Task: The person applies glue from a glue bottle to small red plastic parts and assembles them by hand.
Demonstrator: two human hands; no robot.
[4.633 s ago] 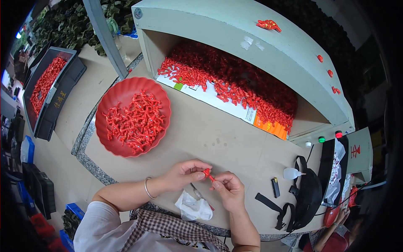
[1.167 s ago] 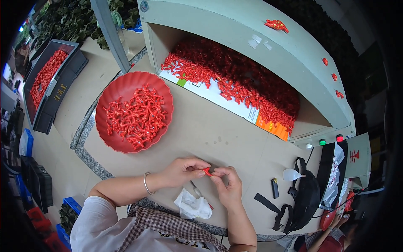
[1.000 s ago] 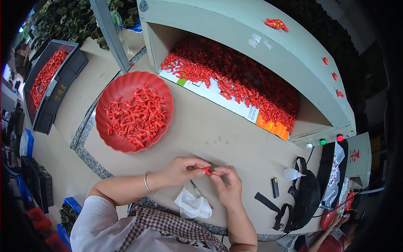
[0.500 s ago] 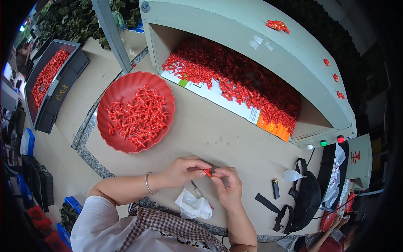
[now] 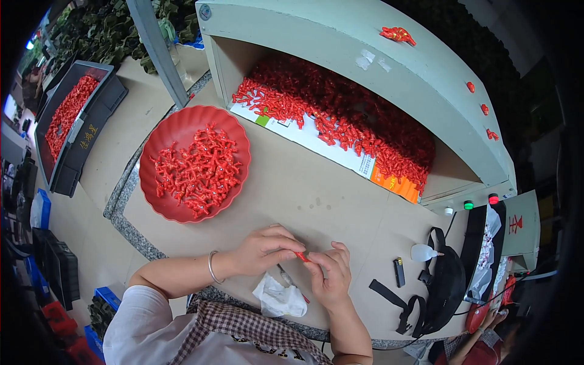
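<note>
Both hands meet over the near edge of the desk (image 5: 340, 201). The left hand (image 5: 263, 249) has its grip pinched together on one end of a small red piece (image 5: 302, 258), thumb and forefinger closed tight on it. The right hand (image 5: 330, 278) comes in from the other side with its fingers curled; its fingertips touch the same red piece, and the grip looks closed on it, though the fingers hide exactly how. The piece sits between the two grips, held just above the desk.

Directly below the grips, nearer the person, lies a crumpled white tissue (image 5: 280, 298), and a thin metal tool (image 5: 287, 278) lies beside it, partly under the right hand. To the right of the right grip, apart from it, lie a small black lighter (image 5: 399, 272), a white dropper bottle (image 5: 423, 252) and a black strap bag (image 5: 444, 286).

Up and left of the left grip, well apart, stands a round red tray (image 5: 159, 152) holding a heap of red pieces. Beyond the grips, across bare desk, a pale green open-fronted hopper (image 5: 365, 61) is filled with more red pieces. Nothing lies between the hands and the tray.
</note>
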